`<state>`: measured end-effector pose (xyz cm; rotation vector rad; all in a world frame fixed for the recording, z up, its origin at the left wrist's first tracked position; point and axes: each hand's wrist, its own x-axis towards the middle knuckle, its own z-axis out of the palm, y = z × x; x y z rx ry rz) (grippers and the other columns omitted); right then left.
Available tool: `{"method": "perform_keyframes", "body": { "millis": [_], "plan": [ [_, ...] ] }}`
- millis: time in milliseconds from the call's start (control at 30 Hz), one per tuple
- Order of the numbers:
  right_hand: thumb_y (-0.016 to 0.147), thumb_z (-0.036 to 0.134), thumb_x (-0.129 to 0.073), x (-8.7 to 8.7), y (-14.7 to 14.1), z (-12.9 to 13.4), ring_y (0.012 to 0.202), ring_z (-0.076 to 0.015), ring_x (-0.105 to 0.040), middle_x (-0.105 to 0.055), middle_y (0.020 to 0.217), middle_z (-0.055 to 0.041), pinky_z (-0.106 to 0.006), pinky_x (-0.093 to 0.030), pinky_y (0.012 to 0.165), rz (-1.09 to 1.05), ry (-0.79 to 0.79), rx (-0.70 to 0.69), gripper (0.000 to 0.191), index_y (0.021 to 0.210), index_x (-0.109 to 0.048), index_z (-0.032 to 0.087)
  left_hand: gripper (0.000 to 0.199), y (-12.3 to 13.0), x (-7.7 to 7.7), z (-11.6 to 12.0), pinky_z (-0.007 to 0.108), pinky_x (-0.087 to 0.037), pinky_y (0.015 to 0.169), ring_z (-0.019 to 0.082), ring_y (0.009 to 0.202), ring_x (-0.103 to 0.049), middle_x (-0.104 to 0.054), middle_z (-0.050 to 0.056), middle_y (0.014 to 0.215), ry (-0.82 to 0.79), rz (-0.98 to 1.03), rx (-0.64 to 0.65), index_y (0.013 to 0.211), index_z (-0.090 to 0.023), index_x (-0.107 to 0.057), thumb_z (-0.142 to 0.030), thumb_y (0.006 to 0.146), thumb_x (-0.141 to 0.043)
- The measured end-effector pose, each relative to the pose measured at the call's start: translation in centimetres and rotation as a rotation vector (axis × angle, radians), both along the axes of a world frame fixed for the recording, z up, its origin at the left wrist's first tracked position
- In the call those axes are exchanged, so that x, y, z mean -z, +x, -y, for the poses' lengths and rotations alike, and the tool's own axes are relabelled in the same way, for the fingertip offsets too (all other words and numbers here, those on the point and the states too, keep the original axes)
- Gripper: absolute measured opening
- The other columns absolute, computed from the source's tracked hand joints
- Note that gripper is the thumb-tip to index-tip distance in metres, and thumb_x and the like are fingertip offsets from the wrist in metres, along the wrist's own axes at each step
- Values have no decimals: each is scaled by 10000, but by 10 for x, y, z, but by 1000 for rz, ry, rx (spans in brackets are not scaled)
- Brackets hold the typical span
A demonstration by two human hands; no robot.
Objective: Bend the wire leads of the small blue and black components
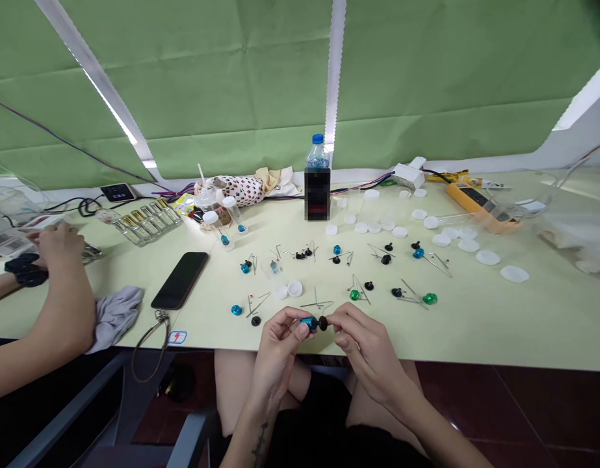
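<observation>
Over the table's front edge, my left hand (281,338) pinches a small shiny blue metal cylinder (308,322). A round black stemmed piece (323,323) sits at the cylinder's right end, and the fingertips of my right hand (365,348) close on its far side. Just beyond my hands lie thin bent metal wires (316,304). Similar small groups surround them: a blue piece (236,311) and a black stemmed piece (255,320) at the left, green pieces (354,295) and more black ones (396,292) at the right.
White round caps (487,257) are scattered at the right, near an orange meter (480,208). A bottle (318,156) stands at the back. Left are clear tubes (212,227), a phone (180,281), a grey cloth (117,315) and a co-worker's arm (65,312).
</observation>
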<state>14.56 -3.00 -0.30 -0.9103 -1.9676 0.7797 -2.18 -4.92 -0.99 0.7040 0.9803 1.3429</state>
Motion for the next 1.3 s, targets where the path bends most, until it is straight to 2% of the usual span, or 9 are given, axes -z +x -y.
{"method": "perform_keyframes", "body": {
  "millis": [100,267,633,1033,1300],
  "plan": [
    [990,424,-334,-1,-1,2,674,-150,-511,-554,845,-53,-274,-400,603,0,-16,-10,371,928,-611,186,186,-2,0,-1,210,-458,706,110,705,-584,-657,25,758,6,-16,-25,849,-149,-696,-234,704,-775],
    [989,434,-341,-3,-3,3,640,-136,-487,-543,825,-42,-266,-374,586,-48,-53,-70,380,927,-624,188,164,-1,-1,-1,216,-458,709,112,706,-578,-653,21,763,26,-56,-52,847,-154,-705,-222,710,-765],
    [977,413,-390,-3,0,3,759,-159,-514,-527,870,-41,-268,-398,646,-251,-169,-85,342,1042,-672,230,139,1,2,2,196,-446,691,103,712,-569,-660,15,766,34,-86,28,841,-160,-694,-223,733,-756],
    [988,354,-385,2,0,0,822,-168,-542,-557,928,-44,-283,-408,706,-191,-123,-71,292,1105,-627,239,137,0,-2,2,181,-439,679,92,687,-552,-645,17,748,35,-24,31,837,-140,-694,-203,732,-755],
    [991,367,-370,1,-3,1,720,-152,-511,-546,842,-35,-275,-375,647,-80,-63,-43,298,945,-606,192,131,-3,-2,2,193,-450,729,97,725,-575,-661,14,783,52,-48,-19,870,-162,-698,-200,752,-738]
  ]
}}
